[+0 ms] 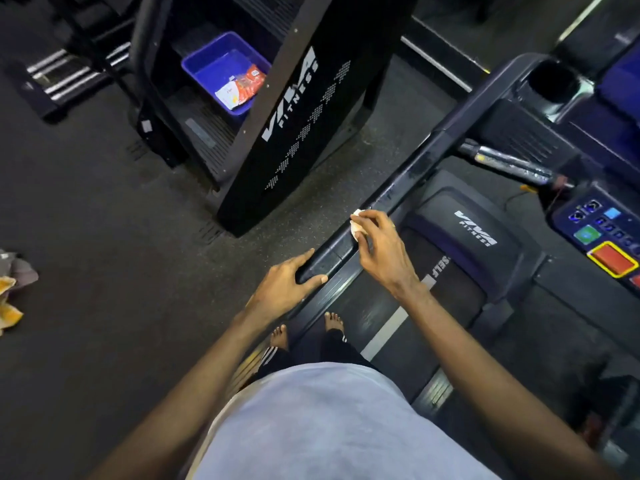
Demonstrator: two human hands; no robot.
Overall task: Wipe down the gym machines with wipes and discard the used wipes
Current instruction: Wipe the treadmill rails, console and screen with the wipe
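Right hand [377,247] pinches a wipe [356,225], mostly hidden under its fingers, on the handrail [415,168]; just behind that grip, left hand [287,282] clasps the handrail's end.

It is dim around me: the dark floor [104,202] and the black machines [311,140] swallow most of the light. What light there is seems to fall from above, glinting in streaks along the treadmill rail [420,166] and on the chrome grip [512,164], while the console buttons [613,259] glow on their own. My shirt [329,427] looks washed pale. Straight lines bow toward the edges, and the far right side and the lower corners smear soft and out of focus.
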